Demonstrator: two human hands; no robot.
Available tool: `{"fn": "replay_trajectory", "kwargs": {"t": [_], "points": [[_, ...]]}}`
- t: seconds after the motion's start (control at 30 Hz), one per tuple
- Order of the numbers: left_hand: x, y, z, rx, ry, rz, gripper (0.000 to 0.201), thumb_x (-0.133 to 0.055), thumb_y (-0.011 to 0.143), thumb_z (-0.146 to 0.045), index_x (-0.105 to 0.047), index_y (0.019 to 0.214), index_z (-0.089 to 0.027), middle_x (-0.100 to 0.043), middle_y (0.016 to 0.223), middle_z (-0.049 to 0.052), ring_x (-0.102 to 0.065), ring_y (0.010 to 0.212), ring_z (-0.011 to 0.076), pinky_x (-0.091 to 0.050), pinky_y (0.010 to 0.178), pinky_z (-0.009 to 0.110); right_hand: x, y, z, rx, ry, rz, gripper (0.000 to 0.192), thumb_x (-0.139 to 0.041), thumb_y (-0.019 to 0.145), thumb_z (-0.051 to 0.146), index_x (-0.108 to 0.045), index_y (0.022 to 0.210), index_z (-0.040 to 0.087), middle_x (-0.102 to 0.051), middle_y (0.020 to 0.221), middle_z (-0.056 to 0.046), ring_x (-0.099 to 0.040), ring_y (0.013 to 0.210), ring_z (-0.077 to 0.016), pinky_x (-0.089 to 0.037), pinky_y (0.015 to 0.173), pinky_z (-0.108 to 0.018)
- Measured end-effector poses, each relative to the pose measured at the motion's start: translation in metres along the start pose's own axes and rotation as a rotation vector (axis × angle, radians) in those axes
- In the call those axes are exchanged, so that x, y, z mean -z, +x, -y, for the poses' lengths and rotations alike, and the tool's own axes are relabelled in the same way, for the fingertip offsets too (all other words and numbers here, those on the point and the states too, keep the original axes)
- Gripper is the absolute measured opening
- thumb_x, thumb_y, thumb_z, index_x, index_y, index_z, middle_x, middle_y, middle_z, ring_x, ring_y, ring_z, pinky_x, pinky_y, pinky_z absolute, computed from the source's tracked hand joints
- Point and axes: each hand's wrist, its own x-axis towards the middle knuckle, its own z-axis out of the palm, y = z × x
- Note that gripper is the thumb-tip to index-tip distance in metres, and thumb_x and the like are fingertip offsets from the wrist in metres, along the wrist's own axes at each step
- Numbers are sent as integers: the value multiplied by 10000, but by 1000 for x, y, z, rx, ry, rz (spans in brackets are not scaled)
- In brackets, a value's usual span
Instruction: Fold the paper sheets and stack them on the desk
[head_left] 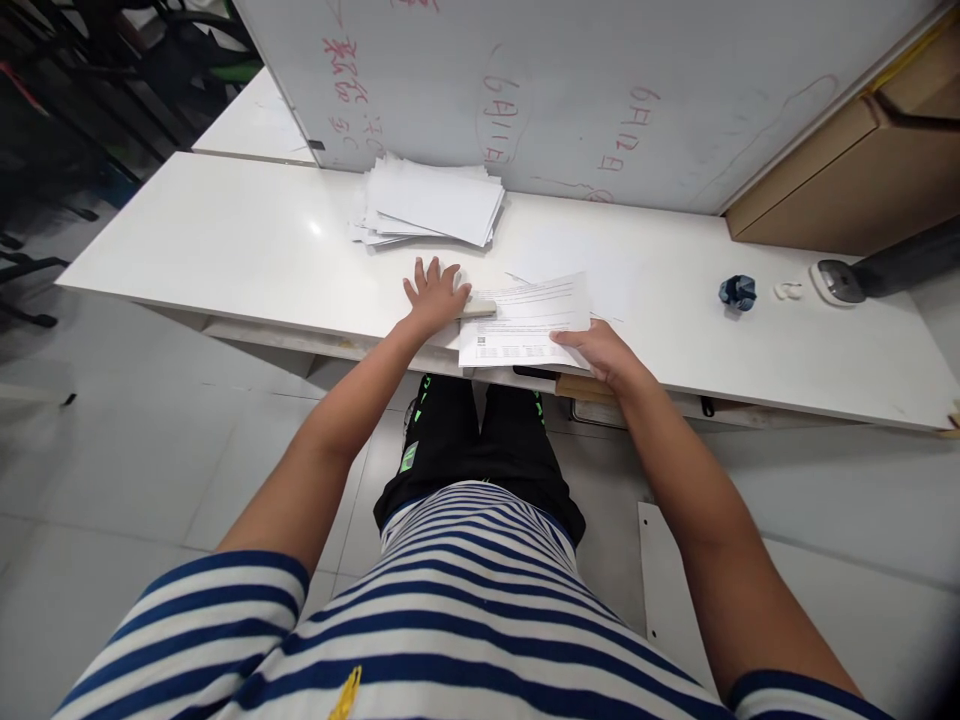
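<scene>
At the upper right of the frame a cardboard box (817, 190) stands on the white desk (247, 225), against the whiteboard (570, 50); what is inside it cannot be seen. Below the desktop, an open shelf (259, 334) runs along the front edge. Near the middle of the frame it holds a flat brown thing (592, 388), with a dark thing just left of it, both mostly hidden.

The printed paper (525, 345) lies at the centre of the frame, its lower edge over the desk's front edge. The right hand (609, 355) pinches its right side, thumb on top and the other fingers out of sight underneath. The left hand (431, 298) is spread wide, fingers pointing up the frame, its thumb side at the left end of a pale stapler (480, 309); whether it presses on it cannot be told. The stapler's other end overlaps the paper's left part.

A loose stack of paper (442, 205) sits above the left hand, beside the whiteboard. At the right of the frame are a crumpled blue thing (738, 292) and a small white thing (787, 291).
</scene>
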Motion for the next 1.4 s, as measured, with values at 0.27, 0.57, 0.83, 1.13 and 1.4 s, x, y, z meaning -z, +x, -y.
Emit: {"fn": "replay_trajectory", "kwargs": {"t": [0.27,0.57,0.83,1.13,1.4], "points": [[-2,2,-9,-31,49,-47,513,-384,912,-508,-437,1377,-298,-136,1634,16,129,1490,336,108,1144,622,3,2,-3,17,-7,16,440,-793,655,174,-676,1078,173,-723,1136,-82,-675,1069,-254,-505,1013,-454],[-4,-6,1,11,-14,-133,517,-243,953,-547,-481,1355,-326,-249,1604,1,-7,1509,276,-53,1195,530,3,-4,-2,21,-10,-7,430,-804,656,220,-682,1066,185,-723,1140,-69,-688,1043,-241,-512,1006,-445],[-4,-9,1,42,-37,-217,583,-144,970,-543,-559,1285,-282,-391,1538,13,-142,1495,265,-125,1211,464,48,-49,-7,21,-51,-283,355,-811,654,258,-685,977,178,-733,1097,-89,-684,1040,-249,-527,981,-404],[-6,-11,0,29,-70,-243,521,-202,970,-508,-566,1262,-276,-416,1522,9,-139,1493,282,-129,1214,470,60,-55,-12,0,11,-321,349,-817,607,283,-660,905,194,-731,1035,-76,-682,1011,-240,-533,962,-390],[-6,-12,-2,14,-95,-267,437,-300,972,-489,-599,1209,-277,-473,1477,11,-218,1467,278,-157,1200,486,14,27,60,-37,4,-365,448,-715,634,267,-570,1058,261,-667,948,-20,-655,860,-202,-567,693,-315]]}}
